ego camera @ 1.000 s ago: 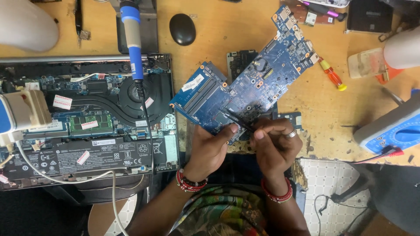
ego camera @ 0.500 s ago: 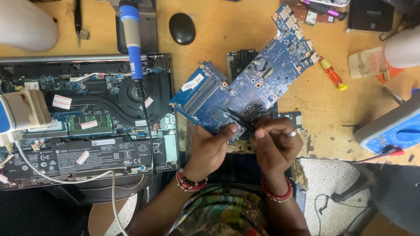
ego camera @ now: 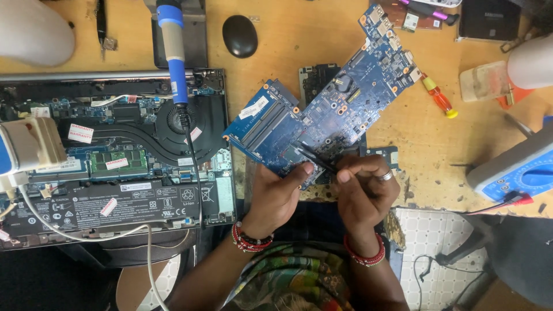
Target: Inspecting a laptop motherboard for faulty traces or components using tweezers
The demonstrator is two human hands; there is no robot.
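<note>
A long blue circuit board (ego camera: 334, 103) lies slanted across the wooden bench (ego camera: 288, 46), its near end lifted toward me. My left hand (ego camera: 276, 193) grips that near edge with the thumb on top. Black tweezers (ego camera: 314, 156) are pinched in my right hand (ego camera: 363, 190), which wears a ring; their tips rest on the board close to my left thumb. Red bead bracelets circle both wrists.
An opened laptop (ego camera: 115, 155) with fan, battery and stickers fills the left. A blue soldering iron (ego camera: 173, 52) hangs over it. A black mouse (ego camera: 239, 34), red-yellow screwdriver (ego camera: 439, 99), blue multimeter (ego camera: 518, 170) and small board (ego camera: 385, 154) lie around.
</note>
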